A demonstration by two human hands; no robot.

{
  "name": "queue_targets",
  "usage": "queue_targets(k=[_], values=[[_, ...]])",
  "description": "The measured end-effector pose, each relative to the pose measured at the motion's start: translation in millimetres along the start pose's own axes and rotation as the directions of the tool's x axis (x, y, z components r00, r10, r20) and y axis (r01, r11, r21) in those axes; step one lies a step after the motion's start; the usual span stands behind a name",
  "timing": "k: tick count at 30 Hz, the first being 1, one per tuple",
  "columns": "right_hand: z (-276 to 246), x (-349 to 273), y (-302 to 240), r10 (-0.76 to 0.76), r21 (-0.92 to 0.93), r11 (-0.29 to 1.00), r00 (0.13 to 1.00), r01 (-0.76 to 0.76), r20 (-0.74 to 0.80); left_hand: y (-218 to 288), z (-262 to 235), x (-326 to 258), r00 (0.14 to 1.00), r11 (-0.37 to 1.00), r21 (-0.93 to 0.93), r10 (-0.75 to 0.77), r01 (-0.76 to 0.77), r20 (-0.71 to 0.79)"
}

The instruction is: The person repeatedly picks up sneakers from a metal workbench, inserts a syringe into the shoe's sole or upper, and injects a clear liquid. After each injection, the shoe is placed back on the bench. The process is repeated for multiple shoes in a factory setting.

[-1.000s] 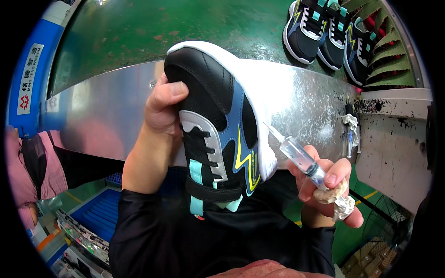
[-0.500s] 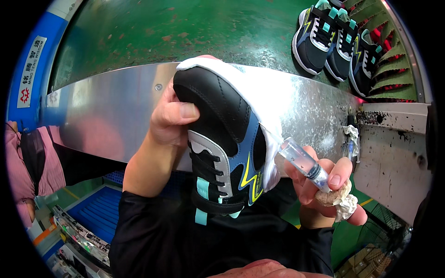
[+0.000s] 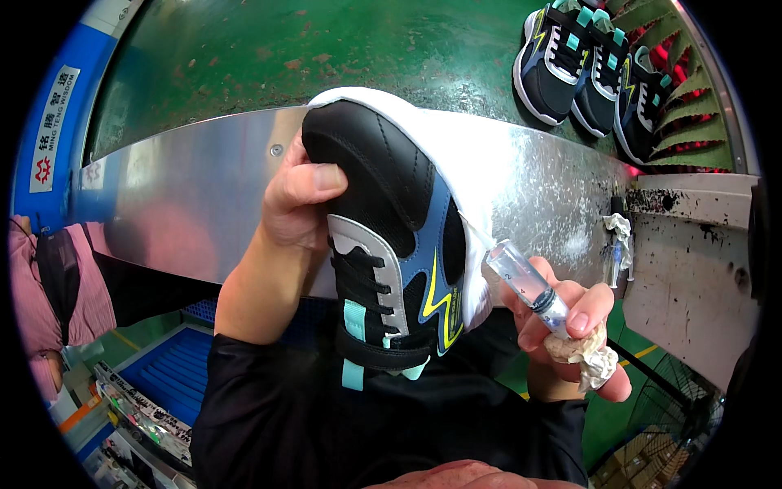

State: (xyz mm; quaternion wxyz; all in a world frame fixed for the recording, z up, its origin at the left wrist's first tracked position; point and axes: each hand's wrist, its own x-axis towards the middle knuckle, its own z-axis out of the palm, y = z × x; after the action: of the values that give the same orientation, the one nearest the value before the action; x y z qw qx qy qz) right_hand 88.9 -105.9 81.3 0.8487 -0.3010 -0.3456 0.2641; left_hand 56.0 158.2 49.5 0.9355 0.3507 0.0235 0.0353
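My left hand (image 3: 300,196) grips a black, grey and blue sneaker (image 3: 383,236) by its toe, thumb on the upper and fingers hidden under the sole. The shoe has a white sole, a yellow zigzag and turquoise tabs, and its heel points toward me. Closed round a clear syringe (image 3: 521,277), my right hand (image 3: 570,326) holds it at the sneaker's right side. The syringe's tip reaches the seam between upper and white sole; whether it touches I cannot tell. Crumpled whitish wrapping (image 3: 582,354) covers the plunger end against my fingers.
Several matching sneakers (image 3: 554,69) stand on the green belt (image 3: 244,65) at the far right, beside green flaps (image 3: 692,122). A metal ledge (image 3: 179,196) runs in front of the belt. Another wrapped syringe (image 3: 617,244) hangs at the right. A person in pink (image 3: 61,285) is at the left.
The sneaker has shifted slightly up and left in my left hand. My right hand and the syringe have moved a little left along with it, the tip staying at the sole seam.
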Motion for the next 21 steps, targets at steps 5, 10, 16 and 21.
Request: queue_targets(k=[5,10,16,21], values=[[-3,-6,0,0.001,-0.015,1.0,1.0,-0.001,0.005,-3,-4,2,0.999,0.998,-0.069,0.013,-0.01,0.04],[-5,-19,0,0.016,-0.096,0.995,1.0,-0.017,-0.011,-3,1,1,0.999,0.979,-0.204,0.015,-0.007,0.038],[-10,-31,0,0.024,-0.154,0.988,1.0,-0.023,0.004,-1,3,4,0.996,0.98,-0.196,0.043,-0.028,0.075],[-8,-41,-1,0.041,-0.213,0.976,0.999,-0.046,-0.027,-2,2,9,0.986,0.962,-0.271,0.059,-0.014,0.157]])
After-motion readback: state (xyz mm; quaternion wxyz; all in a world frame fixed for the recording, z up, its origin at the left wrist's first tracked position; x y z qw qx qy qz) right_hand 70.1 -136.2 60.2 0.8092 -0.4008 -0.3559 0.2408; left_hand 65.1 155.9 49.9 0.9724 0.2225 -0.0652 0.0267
